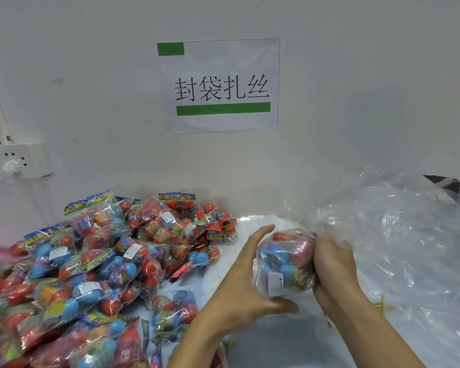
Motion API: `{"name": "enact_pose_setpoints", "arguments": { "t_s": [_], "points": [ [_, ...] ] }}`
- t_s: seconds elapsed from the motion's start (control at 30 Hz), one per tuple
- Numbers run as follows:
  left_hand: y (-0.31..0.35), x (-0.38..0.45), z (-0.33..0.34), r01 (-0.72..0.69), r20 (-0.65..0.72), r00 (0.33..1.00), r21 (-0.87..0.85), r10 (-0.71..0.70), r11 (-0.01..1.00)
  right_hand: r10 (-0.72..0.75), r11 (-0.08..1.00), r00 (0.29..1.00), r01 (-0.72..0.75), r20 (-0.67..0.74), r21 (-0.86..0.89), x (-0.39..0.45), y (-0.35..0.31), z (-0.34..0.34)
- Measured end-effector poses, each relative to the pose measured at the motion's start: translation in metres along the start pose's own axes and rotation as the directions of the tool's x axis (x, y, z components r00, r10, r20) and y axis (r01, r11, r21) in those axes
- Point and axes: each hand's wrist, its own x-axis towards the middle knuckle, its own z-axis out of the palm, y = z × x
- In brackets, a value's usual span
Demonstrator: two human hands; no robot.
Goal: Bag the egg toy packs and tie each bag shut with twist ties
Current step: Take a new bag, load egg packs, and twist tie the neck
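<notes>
— Where is the clear-wrapped pack of red and blue egg toys (pixel 286 264) found?

— It is gripped by the right hand (pixel 335 272) at the mouth of the large clear plastic bag (pixel 398 235), beside the heaped packs (pixel 91 261).

— And the left hand (pixel 246 285)?

— It is held open, fingers straight, against the pack's left side.

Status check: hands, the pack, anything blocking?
Left hand open beside egg toy pack. Right hand grips pack at clear bag mouth. Nothing blocking; pile of packs to the left.
</notes>
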Motion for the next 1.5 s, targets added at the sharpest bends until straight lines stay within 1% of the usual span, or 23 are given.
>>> {"name": "enact_pose_setpoints", "arguments": {
  "t_s": [0.07,0.13,0.2,0.27,0.33,0.37,0.5,0.57,0.63,0.7,0.73,0.8,0.87,0.93,0.97,1.03,1.1,1.13,1.2,1.27,1.33,1.43,1.5],
  "points": [
    [0.004,0.001,0.000,-0.025,-0.048,0.998,0.030,0.026,0.999,0.033,0.999,0.999,-0.033,0.021,-0.018,0.000,0.000,0.000],
    [0.006,0.001,-0.002,-0.046,-0.121,0.991,0.043,0.051,0.998,0.052,0.995,0.998,-0.049,0.045,-0.083,0.002,0.000,0.000],
    [0.008,0.001,-0.006,-0.036,-0.158,0.987,-0.003,0.035,0.999,0.050,0.986,0.996,-0.036,0.080,-0.164,0.002,-0.002,0.000],
    [0.007,0.001,-0.009,-0.008,-0.165,0.986,-0.064,-0.003,0.998,0.017,0.970,0.989,0.019,0.145,-0.243,0.002,-0.003,-0.001],
    [0.007,0.002,-0.012,0.026,-0.168,0.985,-0.110,-0.045,0.994,-0.036,0.942,0.974,0.108,0.222,-0.319,0.001,-0.006,-0.005],
    [0.007,0.003,-0.013,0.042,-0.166,0.984,-0.133,-0.064,0.990,-0.055,0.928,0.970,0.138,0.238,-0.346,0.000,-0.008,-0.008],
    [0.009,0.004,-0.014,0.127,-0.091,0.985,-0.212,-0.149,0.969,-0.087,0.882,0.919,0.251,0.385,-0.398,-0.002,-0.014,-0.020],
    [0.009,0.003,-0.016,0.215,-0.040,0.971,-0.288,-0.236,0.933,-0.094,0.869,0.874,0.306,0.478,-0.390,-0.002,-0.016,-0.023],
    [0.005,0.002,-0.020,0.288,0.022,0.953,-0.376,-0.302,0.881,-0.085,0.876,0.827,0.328,0.555,-0.354,-0.003,-0.018,-0.022],
    [0.004,0.002,-0.021,0.331,0.040,0.938,-0.393,-0.344,0.858,-0.080,0.885,0.799,0.332,0.596,-0.327,-0.006,-0.018,-0.021],
    [0.005,0.002,-0.020,0.354,0.017,0.927,-0.369,-0.374,0.860,-0.076,0.881,0.799,0.334,0.596,-0.336,-0.006,-0.017,-0.021],
    [0.008,0.003,-0.018,0.364,-0.082,0.912,-0.295,-0.403,0.883,-0.061,0.856,0.832,0.327,0.552,-0.399,-0.003,-0.014,-0.020],
    [0.012,0.003,-0.018,0.305,-0.220,0.915,-0.172,-0.338,0.937,-0.042,0.819,0.858,0.323,0.511,-0.475,-0.001,-0.010,-0.019],
    [0.018,0.002,-0.018,0.231,-0.325,0.923,0.033,-0.208,0.972,-0.049,0.779,0.860,0.351,0.508,-0.519,0.001,-0.006,-0.019],
    [0.020,0.002,-0.017,0.196,-0.340,0.930,0.128,-0.143,0.972,-0.057,0.771,0.851,0.369,0.522,-0.519,0.000,-0.005,-0.018],
    [0.022,0.002,-0.014,0.144,-0.304,0.951,0.291,-0.051,0.946,-0.041,0.759,0.813,0.403,0.581,-0.511,-0.008,-0.004,-0.013],
    [0.026,0.001,-0.009,0.112,-0.241,0.970,0.388,-0.017,0.915,-0.007,0.741,0.726,0.466,0.688,-0.484,-0.015,0.002,-0.009],
    [0.027,0.001,-0.006,0.106,-0.228,0.974,0.383,-0.018,0.917,-0.003,0.712,0.683,0.515,0.731,-0.478,-0.018,0.005,-0.007],
    [0.027,0.003,-0.004,0.073,-0.257,0.966,0.282,0.002,0.957,0.001,0.652,0.637,0.584,0.771,-0.483,-0.023,0.012,-0.002],
    [0.025,0.006,-0.004,0.042,-0.342,0.939,0.149,0.012,0.988,0.008,0.633,0.629,0.599,0.778,-0.491,-0.026,0.016,0.002],
    [0.024,0.009,-0.005,0.028,-0.445,0.896,0.035,-0.010,0.999,0.012,0.627,0.610,0.612,0.792,-0.481,-0.029,0.018,0.005],
    [0.020,0.012,-0.006,0.018,-0.559,0.828,-0.056,-0.046,0.998,0.018,0.613,0.607,0.621,0.795,-0.488,-0.028,0.022,0.009],
    [0.018,0.013,-0.006,0.030,-0.598,0.794,-0.140,-0.108,0.990,0.025,0.614,0.612,0.615,0.790,-0.495,-0.026,0.025,0.009]
  ]
}}
